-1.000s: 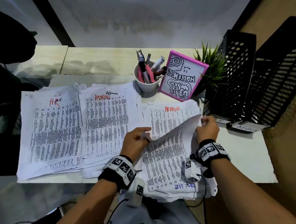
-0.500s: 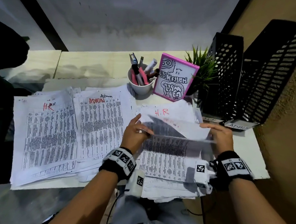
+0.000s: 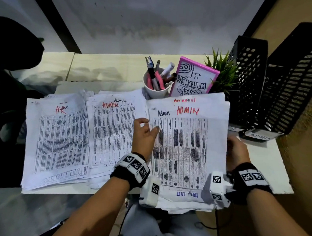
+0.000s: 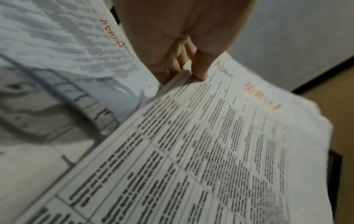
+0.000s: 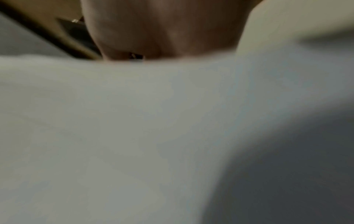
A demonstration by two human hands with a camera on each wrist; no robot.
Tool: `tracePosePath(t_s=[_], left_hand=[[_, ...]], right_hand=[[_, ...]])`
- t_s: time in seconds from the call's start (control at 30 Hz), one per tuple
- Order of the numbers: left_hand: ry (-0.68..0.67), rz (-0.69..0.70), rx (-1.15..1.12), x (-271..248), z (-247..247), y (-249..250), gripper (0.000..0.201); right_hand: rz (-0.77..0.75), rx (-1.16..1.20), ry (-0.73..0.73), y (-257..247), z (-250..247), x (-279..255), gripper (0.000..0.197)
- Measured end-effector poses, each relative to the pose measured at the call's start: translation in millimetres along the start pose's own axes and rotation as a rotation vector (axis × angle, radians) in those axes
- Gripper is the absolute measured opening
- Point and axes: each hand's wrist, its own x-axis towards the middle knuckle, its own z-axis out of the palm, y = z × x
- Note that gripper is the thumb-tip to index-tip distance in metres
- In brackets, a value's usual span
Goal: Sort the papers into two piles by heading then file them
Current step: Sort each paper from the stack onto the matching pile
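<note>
A person's left hand (image 3: 143, 135) pinches the left edge of the unsorted paper stack (image 3: 188, 148) on the white desk (image 3: 264, 166), thumb on a top sheet headed "Admin" and fingers (image 4: 164, 71) curled under several sheets. The right hand (image 3: 236, 152) sits at the stack's right edge; its grip cannot be made out. Left lie the ADMIN pile (image 3: 114, 131) and, farther left, the HR pile (image 3: 61, 140). Black file holders (image 3: 270, 85) stand at far right.
</note>
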Motion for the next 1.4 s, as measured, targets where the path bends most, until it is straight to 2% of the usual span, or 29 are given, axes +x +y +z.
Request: tracePosePath(t_s=[0.03, 0.1, 0.2, 0.33, 0.43, 0.5, 0.57, 0.7, 0.8, 0.9, 0.97, 1.07, 1.17, 1.23, 1.3, 1.37, 1.4], left_hand=[[0.065, 0.023, 0.0, 6, -7, 5, 0.035], [0.194, 0.12, 0.028, 21, -23, 18, 0.037], [0.341, 0.295, 0.117, 45, -62, 41, 0.024], [0.486, 0.243, 0.199, 79, -122, 45, 0.013], [0.415, 0.135, 0.251, 91, -154, 43, 0.023], [0.316, 0.045, 0.344, 97, -168, 41, 0.037], [0.235, -0.012, 0.499, 103, -177, 35, 0.05], [0.127, 0.03, 0.75, 115, -178, 28, 0.063], [0.099, 0.078, 0.833, 121, -169, 24, 0.056], [0.193, 0.144, 0.791, 118, -151, 20, 0.048], [0.235, 0.208, 0.873, 107, -130, 21, 0.046], [0.141, 0.302, 0.884, 84, -91, 20, 0.044], [-0.006, 0.362, 0.732, 66, -56, 8, 0.042], [-0.069, 0.283, 0.589, 54, -33, 3, 0.046], [-0.141, 0.112, 0.449, 44, -13, 1, 0.058], [-0.212, -0.026, 0.291, 34, 0, 2, 0.074], [-0.232, -0.04, 0.246, 31, 4, -1, 0.076]], right_hand=[[-0.054, -0.181, 0.087, 5, -1, 9, 0.015], [-0.194, -0.536, 0.184, 14, 0, 22, 0.024], [-0.241, -0.945, 0.238, 20, 11, 26, 0.035], [-0.176, -1.225, 0.28, 24, 26, 26, 0.055], [-0.096, -1.3, 0.354, 27, 35, 27, 0.08], [-0.111, -1.308, 0.368, 28, 40, 28, 0.081], [-0.14, -1.317, 0.355, 30, 41, 29, 0.074], [-0.229, -1.255, 0.357, 33, 41, 31, 0.043], [-0.333, -1.163, 0.397, 30, 42, 25, 0.021], [-0.489, -1.144, 0.37, 27, 37, 21, 0.023], [-0.561, -1.16, 0.341, 25, 34, 18, 0.021], [-0.586, -1.119, 0.337, 19, 30, 17, 0.031], [-0.619, -0.821, 0.322, 12, 27, 12, 0.026], [-0.579, -0.556, 0.294, 6, 23, 6, 0.029], [-0.463, -0.29, 0.204, 1, 20, -2, 0.028], [-0.353, -0.116, 0.098, 1, 17, -8, 0.038], [-0.329, -0.082, 0.046, 3, 13, -8, 0.041]])
